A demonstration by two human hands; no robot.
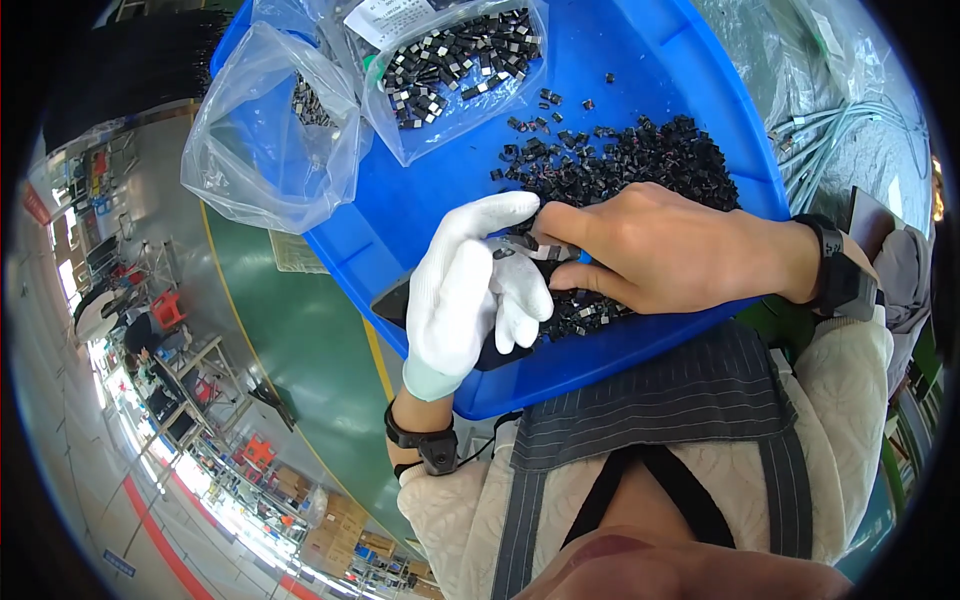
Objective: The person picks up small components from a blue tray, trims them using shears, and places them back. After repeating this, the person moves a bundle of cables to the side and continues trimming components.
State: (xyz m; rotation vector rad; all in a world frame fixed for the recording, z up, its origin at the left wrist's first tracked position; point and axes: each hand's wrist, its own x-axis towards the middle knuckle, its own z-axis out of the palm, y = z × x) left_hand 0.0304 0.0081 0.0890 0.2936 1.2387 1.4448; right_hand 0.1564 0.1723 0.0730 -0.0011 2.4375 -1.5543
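My left hand [458, 290], in a white glove, is above the near side of a blue tray [440, 190]. Its fingers are curled and pinch a small black part [503, 254], mostly hidden by the glove. My bare right hand [650, 250] is closed around small pliers [548, 248] with grey metal jaws and a bit of blue at the handle. The jaws point at the left hand's fingertips, next to the black part. Under and behind both hands is a pile of small black connector pieces [665, 160].
A clear bag of metal-and-black connectors [460, 65] lies at the tray's far side. Beside it, an open clear bag [275, 130] hangs over the left rim. Grey cables [840, 135] lie on plastic wrap at right. A dark flat object [393, 302] shows beside the left glove.
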